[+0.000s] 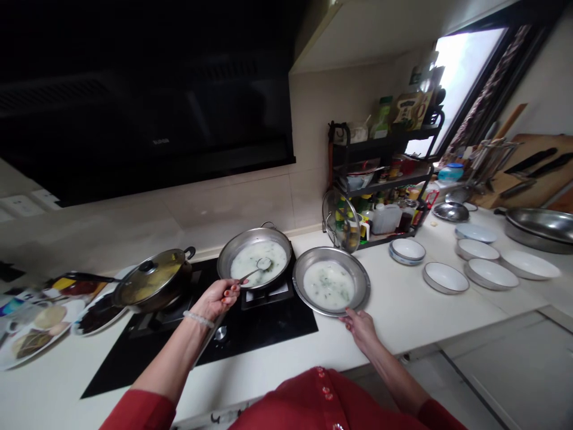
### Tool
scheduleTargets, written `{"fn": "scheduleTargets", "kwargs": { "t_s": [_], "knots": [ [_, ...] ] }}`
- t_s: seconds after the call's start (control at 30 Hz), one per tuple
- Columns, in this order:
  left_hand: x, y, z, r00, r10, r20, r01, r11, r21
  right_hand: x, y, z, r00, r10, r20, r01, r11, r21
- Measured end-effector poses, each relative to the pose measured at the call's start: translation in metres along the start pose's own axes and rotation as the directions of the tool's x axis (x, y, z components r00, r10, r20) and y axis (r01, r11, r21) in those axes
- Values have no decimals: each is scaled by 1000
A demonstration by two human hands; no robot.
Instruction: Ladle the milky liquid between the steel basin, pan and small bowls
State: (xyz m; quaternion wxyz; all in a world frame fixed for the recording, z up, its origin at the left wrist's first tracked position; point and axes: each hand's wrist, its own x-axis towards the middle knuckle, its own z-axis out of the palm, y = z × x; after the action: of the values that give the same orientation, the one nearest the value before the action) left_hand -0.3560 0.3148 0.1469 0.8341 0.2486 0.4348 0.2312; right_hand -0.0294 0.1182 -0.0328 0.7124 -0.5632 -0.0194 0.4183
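We find two pans of white soup with green pieces at the middle of the scene. The wok (225, 255) stands on the right part of the black stove (268, 327); the metal basin (362, 283) is just right of it, at the stove's right edge and over the pale worktop (394, 307).

We note that the left hand (219, 297) is closed around the handle of a ladle (264, 263). The ladle's bowl is over the soup in the wok and carries some of it; whether its underside touches the surface, we cannot tell. A pale bracelet (199, 319) circles the left wrist.

The right hand (359, 327) grips the near rim of the basin, its fingers partly hidden beneath. Whether the basin rests fully on the worktop, we cannot tell.

To the left, we record a pan with a glass lid (150, 278) on the stove, its contents yellowish, and farther left a plate of dark food (99, 313). To the right, we count a small stack of bowls (407, 248), with several shallow bowls (446, 278) beyond. On the far side stands a black rack (380, 143) loaded with jars and bottles; a loose glass lid (341, 222) leans upright at its left end.
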Motion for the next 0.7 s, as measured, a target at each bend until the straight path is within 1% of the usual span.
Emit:
{"fn": "scheduleTargets", "kwargs": {
  "t_s": [0.1, 0.27, 0.47, 0.57, 0.7],
  "knots": [
    [-4, 0, 3, 999, -11, -48, 10, 1000, -16, 0, 0, 0, 1000, 2, 2, -2, 1000, -6],
    [-10, 1, 11, 995, -18, -97, 16, 1000, -25, 0, 0, 0, 1000, 1, 2, -1, 1000, -5],
    [-17, 1, 23, 991, -11, -131, 12, 1000, 4, 1, 2, 0, 1000, -2, 0, 2, 1000, 4],
    [-23, 3, 34, 992, -6, -125, 12, 999, 47, 1, 2, 0, 1000, -6, 0, 6, 1000, 5],
    [-30, 4, 54, 999, 13, -53, -5, 988, 154, 1, 2, 0, 1000, -7, 2, 7, 1000, -1]
  ]
}}
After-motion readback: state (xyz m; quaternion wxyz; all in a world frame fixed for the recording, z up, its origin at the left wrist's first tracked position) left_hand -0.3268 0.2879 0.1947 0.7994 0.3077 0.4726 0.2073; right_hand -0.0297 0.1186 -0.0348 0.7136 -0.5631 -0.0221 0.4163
